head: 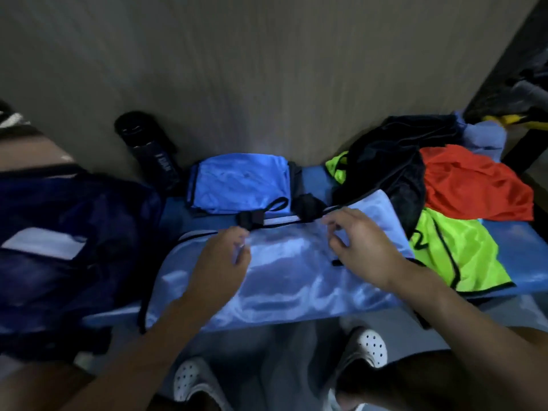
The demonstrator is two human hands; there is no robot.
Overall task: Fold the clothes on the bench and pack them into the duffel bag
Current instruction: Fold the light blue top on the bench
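Step in hand: folding. A light blue garment lay spread flat across the front of the blue tabletop, its near edge hanging over the front. Both hands sat on its upper half, just below the dark-trimmed top edge.

- Left hand: fingers curled down into the cloth. Whether they pinched a fold or only pressed could not be told through the blur.
- Right hand: fingers half bent and spread apart, with no cloth visibly caught between them.

The duffel bag stood at the left end of the tabletop, dark navy, touching the garment's left side. One folded blue piece lay behind the hands, against the wall. An unfolded pile waited to the right: a black item, a red one and a neon green one.

Next move, as judged: take a firm hold of the top edge at both points and bring it toward the near edge evenly — the slick cloth looked likely to slide.

Hard to make out: the bag's opening was lost in shadow; black straps with clips lay along the garment's top edge, but what they belonged to was unclear. A dark bottle stood behind the bag.
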